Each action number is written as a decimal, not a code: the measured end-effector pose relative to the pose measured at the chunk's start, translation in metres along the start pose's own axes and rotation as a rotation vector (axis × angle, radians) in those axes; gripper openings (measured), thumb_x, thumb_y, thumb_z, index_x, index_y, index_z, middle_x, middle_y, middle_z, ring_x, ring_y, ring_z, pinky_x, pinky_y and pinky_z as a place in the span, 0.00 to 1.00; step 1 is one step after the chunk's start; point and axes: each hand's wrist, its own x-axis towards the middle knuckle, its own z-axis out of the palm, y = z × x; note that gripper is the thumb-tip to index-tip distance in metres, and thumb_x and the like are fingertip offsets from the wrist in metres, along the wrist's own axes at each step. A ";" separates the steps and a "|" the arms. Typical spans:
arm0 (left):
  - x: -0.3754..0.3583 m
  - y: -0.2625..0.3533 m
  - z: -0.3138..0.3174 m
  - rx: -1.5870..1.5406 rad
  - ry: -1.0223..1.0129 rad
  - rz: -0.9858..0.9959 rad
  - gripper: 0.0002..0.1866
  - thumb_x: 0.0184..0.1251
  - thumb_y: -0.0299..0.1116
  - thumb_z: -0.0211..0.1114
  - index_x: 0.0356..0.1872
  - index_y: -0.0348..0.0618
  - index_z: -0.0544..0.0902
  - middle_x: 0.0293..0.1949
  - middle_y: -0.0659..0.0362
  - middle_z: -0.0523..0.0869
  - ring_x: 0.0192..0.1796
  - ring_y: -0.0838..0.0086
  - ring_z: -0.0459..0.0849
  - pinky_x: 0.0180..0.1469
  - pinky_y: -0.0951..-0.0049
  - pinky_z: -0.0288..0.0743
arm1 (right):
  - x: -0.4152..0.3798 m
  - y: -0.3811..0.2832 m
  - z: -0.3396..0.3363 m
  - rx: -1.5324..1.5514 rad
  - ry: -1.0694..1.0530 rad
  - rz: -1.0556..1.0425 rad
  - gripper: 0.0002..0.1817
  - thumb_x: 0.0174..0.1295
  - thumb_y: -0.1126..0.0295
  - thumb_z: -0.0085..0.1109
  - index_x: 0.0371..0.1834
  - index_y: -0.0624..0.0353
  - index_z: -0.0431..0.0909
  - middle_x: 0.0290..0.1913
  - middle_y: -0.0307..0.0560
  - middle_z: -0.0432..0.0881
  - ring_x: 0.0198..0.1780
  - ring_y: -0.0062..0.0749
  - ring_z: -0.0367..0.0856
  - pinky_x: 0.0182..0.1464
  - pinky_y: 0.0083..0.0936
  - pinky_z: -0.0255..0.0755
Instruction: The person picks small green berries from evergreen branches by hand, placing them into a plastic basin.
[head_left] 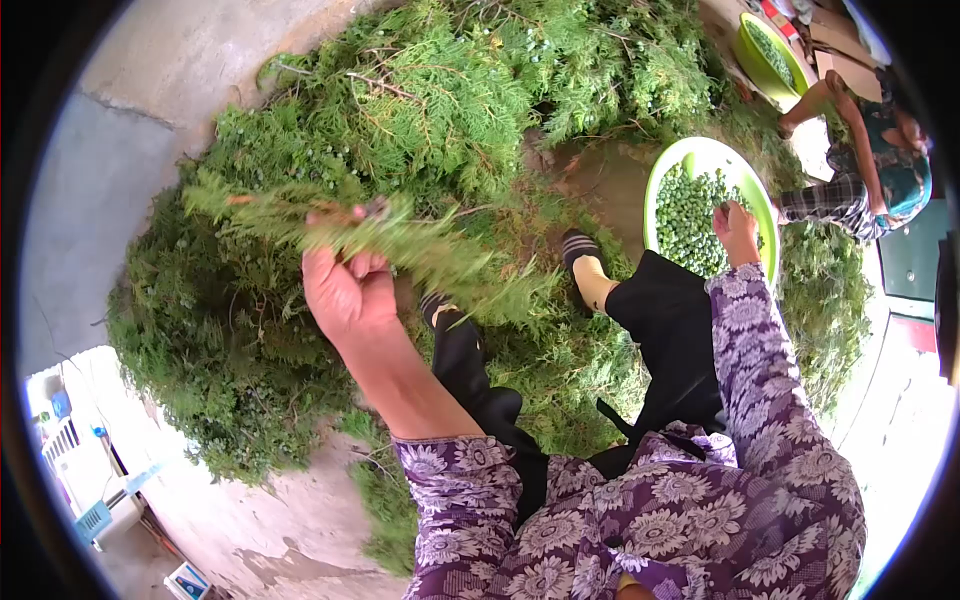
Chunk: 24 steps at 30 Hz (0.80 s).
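- Green berries (688, 222) partly fill the basin (651, 195), upper right.
- Unstripped-looking branches (460, 90) lie heaped, upper centre.
- Left hand (345, 295): grip closed on a blurred sprig (440, 262).
- Right hand (741, 236): over berries, grip unclear.

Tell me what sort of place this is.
Probably a household yard or shed used for sorting a harvest: leafy evergreen branches heaped on the ground, a pale green basin of small green berries or cones, and another person nearby.
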 end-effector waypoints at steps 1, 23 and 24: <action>0.000 -0.001 0.001 -0.002 0.008 0.004 0.10 0.60 0.36 0.59 0.32 0.41 0.72 0.23 0.61 0.75 0.17 0.80 0.68 0.21 0.77 0.64 | -0.023 -0.010 0.015 0.001 -0.198 -0.022 0.08 0.56 0.69 0.55 0.32 0.63 0.72 0.25 0.44 0.73 0.24 0.26 0.71 0.27 0.25 0.68; -0.018 -0.044 0.038 0.974 0.048 0.299 0.23 0.51 0.31 0.67 0.48 0.30 0.73 0.43 0.49 0.79 0.32 0.78 0.77 0.31 0.80 0.74 | -0.255 0.145 0.054 -1.324 -1.196 -0.736 0.27 0.55 0.70 0.48 0.61 0.56 0.61 0.38 0.54 0.75 0.38 0.44 0.76 0.34 0.38 0.68; -0.021 -0.043 0.040 1.051 0.007 0.292 0.23 0.52 0.31 0.66 0.48 0.31 0.73 0.44 0.48 0.79 0.32 0.78 0.77 0.31 0.78 0.74 | -0.241 0.179 0.019 -1.589 -1.131 -0.949 0.28 0.51 0.73 0.47 0.60 0.56 0.62 0.32 0.58 0.73 0.34 0.52 0.74 0.31 0.41 0.67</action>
